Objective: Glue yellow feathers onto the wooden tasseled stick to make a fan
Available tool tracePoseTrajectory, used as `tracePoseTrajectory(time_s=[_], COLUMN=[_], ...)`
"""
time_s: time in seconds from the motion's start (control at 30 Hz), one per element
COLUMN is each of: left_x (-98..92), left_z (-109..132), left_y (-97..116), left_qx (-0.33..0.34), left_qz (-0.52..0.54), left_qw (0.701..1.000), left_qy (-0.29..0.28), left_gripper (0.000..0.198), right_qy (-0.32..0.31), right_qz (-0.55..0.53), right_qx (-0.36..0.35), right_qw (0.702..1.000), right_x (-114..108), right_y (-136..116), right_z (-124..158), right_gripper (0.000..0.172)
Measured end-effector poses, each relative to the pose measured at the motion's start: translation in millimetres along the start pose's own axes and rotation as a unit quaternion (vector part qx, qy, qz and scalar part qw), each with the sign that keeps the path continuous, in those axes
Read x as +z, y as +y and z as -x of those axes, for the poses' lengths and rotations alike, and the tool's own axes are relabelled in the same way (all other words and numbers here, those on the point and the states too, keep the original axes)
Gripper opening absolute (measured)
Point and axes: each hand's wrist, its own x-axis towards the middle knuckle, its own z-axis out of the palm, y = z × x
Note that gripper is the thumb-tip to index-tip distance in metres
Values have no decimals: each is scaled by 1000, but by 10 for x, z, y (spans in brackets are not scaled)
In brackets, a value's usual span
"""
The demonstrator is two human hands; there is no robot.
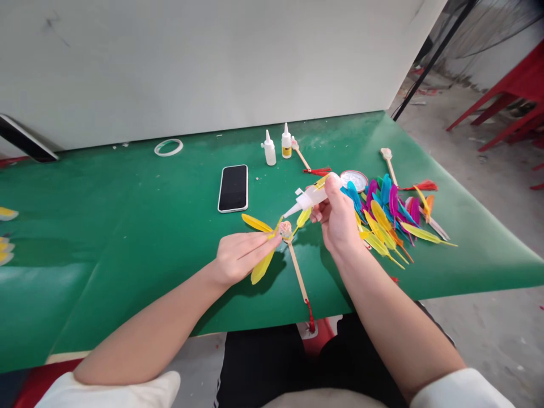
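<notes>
My left hand [238, 256] pinches the head of a thin wooden stick [298, 273], where a small pinkish carved or moulded piece [285, 228] sits. Several yellow feathers [256, 222] fan out around that head. From the stick's lower end a red tassel [310, 317] hangs over the table's front edge. My right hand [341, 220] is closed around a white glue bottle [313, 195] with a yellow label, tilted nozzle down to the left. Its tip is just above the head, by a feather; whether it touches I cannot tell.
Loose coloured feathers [385, 212] lie right of my right hand beside a round dish [355, 180]. Two glue bottles [270, 150], a phone [233, 188], a tape roll [169, 148] and two tasselled sticks [389, 165] are on the green table [140, 226]. A white panel [191, 68] stands behind.
</notes>
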Motion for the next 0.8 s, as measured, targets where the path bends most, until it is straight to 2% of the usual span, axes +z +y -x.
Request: tracePoseTrajectory(time_s=[0.37, 0.6, 0.7, 0.8], left_x=[4, 14, 15, 15], left_z=[13, 35, 20, 6], left_y=[-2, -7, -3, -5], left_qx=[-9, -11, -15, -19], left_qz=[9, 12, 14, 17], left_qw=[1000, 1000, 1000, 1000], left_qy=[-6, -1, 0, -1], left_gripper=[36, 39, 39, 39], right_qy=[1, -30, -16, 5], right_qz=[11, -8, 1, 55], right_qx=[-44, -5, -8, -44], right_qw=[999, 1000, 1000, 998], right_x=[-20, 3, 4, -5], right_y=[37, 69, 37, -63], right_z=[-6, -28, -29, -4], right_gripper=[39, 44, 41, 36])
